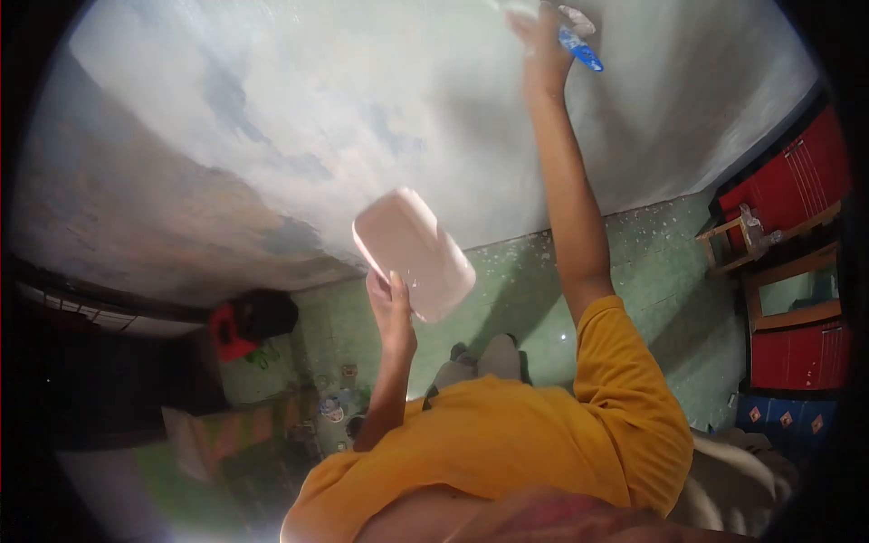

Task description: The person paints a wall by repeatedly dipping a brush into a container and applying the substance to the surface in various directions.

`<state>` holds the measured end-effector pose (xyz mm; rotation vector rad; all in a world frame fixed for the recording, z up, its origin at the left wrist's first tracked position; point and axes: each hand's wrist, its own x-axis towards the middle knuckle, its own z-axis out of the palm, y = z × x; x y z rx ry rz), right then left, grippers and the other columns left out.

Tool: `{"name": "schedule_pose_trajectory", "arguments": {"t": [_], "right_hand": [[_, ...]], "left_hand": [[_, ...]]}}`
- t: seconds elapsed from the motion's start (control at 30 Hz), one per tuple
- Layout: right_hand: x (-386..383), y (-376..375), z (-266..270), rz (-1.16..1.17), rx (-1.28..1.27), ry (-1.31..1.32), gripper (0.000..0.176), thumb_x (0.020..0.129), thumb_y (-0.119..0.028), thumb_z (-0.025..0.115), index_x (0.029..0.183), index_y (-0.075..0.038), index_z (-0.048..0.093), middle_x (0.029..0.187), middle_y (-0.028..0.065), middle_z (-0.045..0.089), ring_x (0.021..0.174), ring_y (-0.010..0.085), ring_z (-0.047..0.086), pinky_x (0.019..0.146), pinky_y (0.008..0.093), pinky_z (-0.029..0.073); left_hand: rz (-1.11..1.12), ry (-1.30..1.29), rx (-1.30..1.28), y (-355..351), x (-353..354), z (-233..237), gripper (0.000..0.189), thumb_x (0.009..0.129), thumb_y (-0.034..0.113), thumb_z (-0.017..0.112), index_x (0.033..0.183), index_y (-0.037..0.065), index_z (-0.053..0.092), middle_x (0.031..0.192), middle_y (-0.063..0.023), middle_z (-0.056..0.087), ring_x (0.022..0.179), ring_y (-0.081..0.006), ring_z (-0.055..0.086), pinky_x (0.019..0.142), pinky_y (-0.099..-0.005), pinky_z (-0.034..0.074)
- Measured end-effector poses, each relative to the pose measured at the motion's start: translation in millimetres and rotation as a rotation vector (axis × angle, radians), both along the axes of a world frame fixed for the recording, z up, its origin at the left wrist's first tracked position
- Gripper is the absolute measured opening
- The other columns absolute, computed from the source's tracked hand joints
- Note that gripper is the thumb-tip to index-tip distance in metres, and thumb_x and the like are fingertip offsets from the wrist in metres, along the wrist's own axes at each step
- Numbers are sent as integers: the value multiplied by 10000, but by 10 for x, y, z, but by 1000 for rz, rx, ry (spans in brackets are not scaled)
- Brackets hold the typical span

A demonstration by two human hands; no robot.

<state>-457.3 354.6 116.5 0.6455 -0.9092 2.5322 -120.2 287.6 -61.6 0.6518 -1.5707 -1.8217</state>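
Observation:
My left hand (394, 312) grips the lower left edge of a pale pink rectangular tray (414, 253), with the thumb over its rim. The tray is tilted and held out in front of the wall. High at the top of the view, my right hand (546, 45) is raised against the wall (362, 100), its fingers closed around a tool with a blue handle (581, 49). The tool's working end is blurred and partly cut off by the frame's top edge. White and bluish-grey patches cover the wall.
White specks dot the green tiled floor (652, 262). Red cabinets (801, 172) and a wooden-framed mirror (797, 288) stand at the right. A red and black object (231, 330) and small items (333, 409) are at the lower left.

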Motion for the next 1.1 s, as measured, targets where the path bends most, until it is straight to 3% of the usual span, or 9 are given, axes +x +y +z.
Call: {"name": "schedule_pose_trajectory", "arguments": {"t": [0.07,0.2,0.27,0.47,0.57,0.73,0.8,0.97,1.1], "right_hand": [[179,230,123,39,4,42,340,910,-128,581,1087,-29,308,863,148,592,695,221,658,668,304,543],[630,772,-43,70,358,67,251,914,-138,586,1044,0,423,870,116,599,734,206,655,702,307,540],[946,1060,-150,89,570,66,192,919,-157,581,970,11,504,885,84,581,796,184,642,742,314,533],[1304,1652,-531,180,803,30,138,863,-91,656,883,9,563,836,100,655,711,125,645,608,266,517],[1302,1855,-596,-69,1045,179,133,824,-87,692,834,3,594,725,74,652,657,106,637,579,271,499],[1187,2114,-458,-174,1316,294,169,756,-174,726,836,-56,636,690,103,651,592,258,631,555,324,500],[1080,2181,-457,-283,1298,416,170,742,-175,733,836,-67,642,670,88,641,599,245,619,556,334,498],[889,2233,-475,-354,1330,613,152,743,-189,726,822,-77,659,643,61,624,608,232,577,556,339,484],[726,2370,-556,-305,1353,537,144,744,-195,723,798,-77,661,646,61,626,615,236,574,569,345,482]], "left_hand": [[-12,33,70,53,-72,177,631,920,372,560,1326,-44,313,1136,-109,481,1005,-145,478,818,-275,434],[-57,60,29,63,-345,422,618,916,357,571,1330,-28,322,1002,-68,489,862,-108,478,699,-257,441],[-66,32,-20,173,-449,577,599,933,425,527,1293,-23,361,1058,-52,492,928,-91,464,750,-235,415],[-53,121,-57,641,-864,679,584,959,439,479,1305,-15,361,1118,-52,493,976,-88,459,784,-236,413],[-87,198,-37,948,-1040,624,578,973,438,445,1331,-3,339,1195,-77,477,1073,-129,453,892,-282,400],[-134,251,74,1378,-1280,499,617,966,442,449,1357,-11,300,1283,-113,446,1186,-178,424,999,-334,358],[-109,329,179,1556,-1386,417,669,930,418,543,1349,-41,294,1230,-122,481,1125,-162,462,940,-312,408],[-142,320,112,1821,-1467,298,669,924,426,546,1351,-33,314,1257,-120,472,1164,-169,446,974,-316,379],[-95,228,42,2061,-1582,276,663,923,426,538,1347,-40,329,1268,-122,464,1159,-167,439,985,-315,365]]}}
